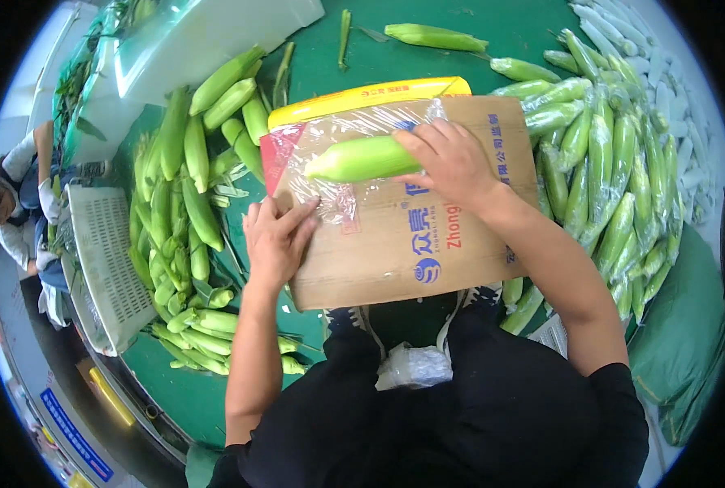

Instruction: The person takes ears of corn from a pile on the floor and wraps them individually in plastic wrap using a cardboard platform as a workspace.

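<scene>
An ear of corn in its green husk (366,159) lies crosswise on a sheet of clear plastic film (322,134). Beneath both is a flat piece of brown cardboard (362,264) that rests over my lap. My right hand (452,163) grips the corn's right end, its fingers curled over the husk. At the film's lower left edge, my left hand (277,240) has its thumb and forefinger close together, apparently pinching the film; the rest of its fingers bend onto the cardboard's left side. A yellow film roll or box (371,93) runs along the cardboard's far edge.
Unwrapped husked corn (167,211) is heaped to the left, film-wrapped ears (602,163) to the right. Loose ears (436,37) lie far ahead on the green floor. A white crate (110,268) and a co-worker (25,195) are at far left; a green sack (679,333) at right.
</scene>
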Tool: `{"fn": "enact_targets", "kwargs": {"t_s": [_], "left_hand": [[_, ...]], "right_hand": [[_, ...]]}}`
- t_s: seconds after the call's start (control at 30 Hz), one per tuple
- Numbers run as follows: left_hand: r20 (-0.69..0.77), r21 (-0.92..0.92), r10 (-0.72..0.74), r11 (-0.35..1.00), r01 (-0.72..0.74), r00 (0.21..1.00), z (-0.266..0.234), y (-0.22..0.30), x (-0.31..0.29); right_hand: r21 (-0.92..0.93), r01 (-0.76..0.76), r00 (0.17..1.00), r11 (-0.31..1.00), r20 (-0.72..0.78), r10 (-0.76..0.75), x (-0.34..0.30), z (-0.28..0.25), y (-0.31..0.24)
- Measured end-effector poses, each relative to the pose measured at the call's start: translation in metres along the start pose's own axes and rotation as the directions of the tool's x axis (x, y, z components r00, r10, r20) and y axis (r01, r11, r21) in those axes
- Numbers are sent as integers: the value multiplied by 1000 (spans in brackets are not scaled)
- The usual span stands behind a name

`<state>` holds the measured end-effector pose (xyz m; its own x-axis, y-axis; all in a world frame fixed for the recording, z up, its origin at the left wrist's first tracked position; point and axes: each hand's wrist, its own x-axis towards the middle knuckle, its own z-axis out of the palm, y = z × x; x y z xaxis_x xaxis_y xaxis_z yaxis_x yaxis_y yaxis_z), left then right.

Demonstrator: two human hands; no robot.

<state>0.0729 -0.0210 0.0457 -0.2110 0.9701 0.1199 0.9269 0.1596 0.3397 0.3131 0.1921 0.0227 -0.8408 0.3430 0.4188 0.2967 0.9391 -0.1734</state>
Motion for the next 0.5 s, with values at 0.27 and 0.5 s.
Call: {"fn": "enact_targets", "kwargs": {"t_s": [0.27, 0.5], "left_hand": [[-292, -824, -606, 552, 127, 740, 14, 29, -3], [-93, -59, 224, 971, -230, 970, 15, 103, 38]], "right_hand": [[150, -15, 947, 988, 320, -34, 0, -34, -16], [281, -14, 998, 960, 66, -5, -12, -31, -32]]}}
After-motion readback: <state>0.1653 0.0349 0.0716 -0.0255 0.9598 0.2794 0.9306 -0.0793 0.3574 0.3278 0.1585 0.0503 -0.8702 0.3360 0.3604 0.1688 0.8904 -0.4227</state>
